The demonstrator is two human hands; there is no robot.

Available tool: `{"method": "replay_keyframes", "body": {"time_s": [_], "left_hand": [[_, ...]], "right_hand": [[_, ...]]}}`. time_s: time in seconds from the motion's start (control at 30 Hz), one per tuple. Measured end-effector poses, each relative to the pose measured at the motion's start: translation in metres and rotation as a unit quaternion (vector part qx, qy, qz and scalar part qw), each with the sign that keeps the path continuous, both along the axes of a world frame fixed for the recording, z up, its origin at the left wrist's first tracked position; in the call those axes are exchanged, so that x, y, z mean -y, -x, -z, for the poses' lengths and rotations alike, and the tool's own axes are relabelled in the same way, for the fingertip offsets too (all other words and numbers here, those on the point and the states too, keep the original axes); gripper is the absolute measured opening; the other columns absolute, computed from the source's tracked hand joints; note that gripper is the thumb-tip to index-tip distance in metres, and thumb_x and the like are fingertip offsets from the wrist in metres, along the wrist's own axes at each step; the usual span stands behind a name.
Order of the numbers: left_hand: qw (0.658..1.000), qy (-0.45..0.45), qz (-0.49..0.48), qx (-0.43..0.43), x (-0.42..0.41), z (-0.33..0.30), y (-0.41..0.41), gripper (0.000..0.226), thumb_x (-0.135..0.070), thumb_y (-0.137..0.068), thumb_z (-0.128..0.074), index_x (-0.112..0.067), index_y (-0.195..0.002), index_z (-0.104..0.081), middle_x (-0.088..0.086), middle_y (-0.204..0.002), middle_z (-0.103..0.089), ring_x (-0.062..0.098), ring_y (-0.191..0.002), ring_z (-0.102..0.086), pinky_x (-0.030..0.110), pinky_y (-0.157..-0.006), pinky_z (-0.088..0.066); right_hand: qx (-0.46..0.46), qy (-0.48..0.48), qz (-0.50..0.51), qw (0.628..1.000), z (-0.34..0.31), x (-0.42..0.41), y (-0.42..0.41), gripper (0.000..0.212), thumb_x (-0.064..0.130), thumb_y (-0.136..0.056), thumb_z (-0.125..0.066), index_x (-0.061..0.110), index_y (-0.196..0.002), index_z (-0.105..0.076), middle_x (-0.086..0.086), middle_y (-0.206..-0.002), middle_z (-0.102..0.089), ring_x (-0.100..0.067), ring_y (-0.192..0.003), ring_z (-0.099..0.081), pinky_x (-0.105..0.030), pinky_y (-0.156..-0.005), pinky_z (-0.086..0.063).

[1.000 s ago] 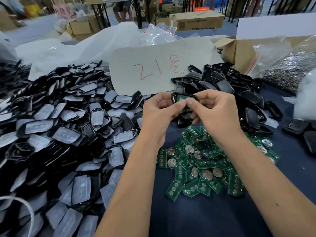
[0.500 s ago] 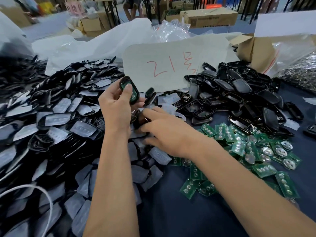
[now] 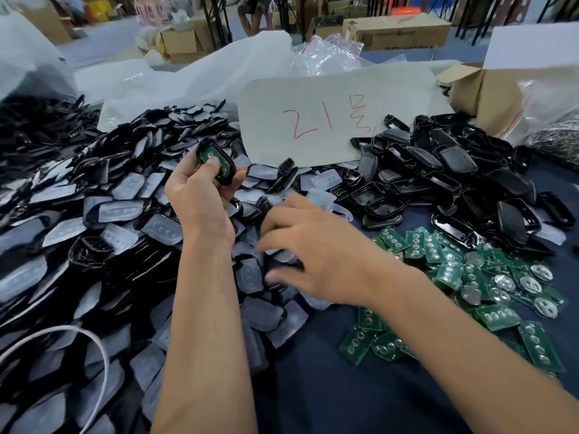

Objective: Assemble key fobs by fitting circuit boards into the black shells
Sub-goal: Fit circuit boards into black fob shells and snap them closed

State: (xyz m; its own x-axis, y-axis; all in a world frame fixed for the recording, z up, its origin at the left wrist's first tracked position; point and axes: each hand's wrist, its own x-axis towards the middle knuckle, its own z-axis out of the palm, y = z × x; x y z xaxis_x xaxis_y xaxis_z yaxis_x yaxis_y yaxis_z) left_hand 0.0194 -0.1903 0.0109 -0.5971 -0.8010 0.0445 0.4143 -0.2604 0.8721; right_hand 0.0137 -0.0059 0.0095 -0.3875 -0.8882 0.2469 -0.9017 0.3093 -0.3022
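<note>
Dark table (image 3: 329, 402) – left hand (image 3: 200, 195) grip pinches shell (image 3: 216, 162); right hand (image 3: 316, 249) grip blurred – unclear.

Even soft light, wide-angle edge bending, right hand (image 3: 316, 252) motion-blurred

A table covered in dark navy cloth (image 3: 329, 399) carries a big heap of black plastic shells with translucent button pads (image 3: 94, 220), a pile of glossy black shell halves (image 3: 454, 180), scattered green circuit boards (image 3: 470, 277) and a white card with red handwriting (image 3: 329, 117).

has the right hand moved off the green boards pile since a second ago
Yes. The right hand went left, from above the green circuit boards onto the pile of grey button pads.
</note>
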Motion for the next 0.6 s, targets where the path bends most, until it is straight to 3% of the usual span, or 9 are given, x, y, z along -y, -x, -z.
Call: {"method": "replay_keyframes", "body": {"time_s": [0.13,0.3,0.4,0.6], "left_hand": [[1.0,-0.019,0.001,-0.003,0.001,0.0,-0.001,0.012,0.005,-0.097,-0.056,0.002,-0.098,-0.068,0.001,-0.066,-0.059,0.035,-0.069,-0.07,0.029,-0.062,-0.059],[0.999,-0.033,-0.001,-0.003,0.001,0.0,-0.001,0.013,0.006,-0.096,-0.058,0.001,-0.102,-0.069,0.006,-0.074,-0.059,0.035,-0.069,-0.07,0.029,-0.063,-0.059],[0.999,-0.033,0.002,0.0,0.001,0.0,0.0,0.012,0.006,-0.096,-0.057,0.001,-0.098,-0.068,0.0,-0.065,-0.061,0.036,-0.07,-0.069,0.029,-0.063,-0.059],[0.999,-0.042,0.015,0.004,0.001,-0.001,-0.001,0.015,0.005,-0.098,-0.056,-0.002,-0.096,-0.069,0.014,-0.086,-0.062,0.035,-0.07,-0.07,0.029,-0.062,-0.059]], "right_hand": [[-0.026,-0.072,-0.037,0.996,0.002,0.016,-0.014,0.048,0.054,-0.09,-0.071,0.022,-0.127,-0.071,0.007,-0.123,-0.058,-0.019,-0.121,-0.039,-0.039,-0.1,-0.045],[-0.053,-0.074,-0.011,0.996,0.0,0.018,-0.023,0.039,0.049,-0.093,-0.062,0.019,-0.113,-0.075,0.003,-0.118,-0.056,-0.021,-0.125,-0.037,-0.042,-0.095,-0.044],[-0.067,-0.077,0.032,0.994,-0.003,0.023,-0.033,0.044,0.057,-0.091,-0.061,0.018,-0.107,-0.074,0.002,-0.113,-0.055,-0.023,-0.12,-0.038,-0.041,-0.091,-0.044],[-0.089,-0.082,0.06,0.991,-0.014,0.038,-0.048,0.014,0.029,-0.086,-0.07,0.019,-0.094,-0.067,0.001,-0.092,-0.046,-0.024,-0.108,-0.042,-0.036,-0.079,-0.029]]}}
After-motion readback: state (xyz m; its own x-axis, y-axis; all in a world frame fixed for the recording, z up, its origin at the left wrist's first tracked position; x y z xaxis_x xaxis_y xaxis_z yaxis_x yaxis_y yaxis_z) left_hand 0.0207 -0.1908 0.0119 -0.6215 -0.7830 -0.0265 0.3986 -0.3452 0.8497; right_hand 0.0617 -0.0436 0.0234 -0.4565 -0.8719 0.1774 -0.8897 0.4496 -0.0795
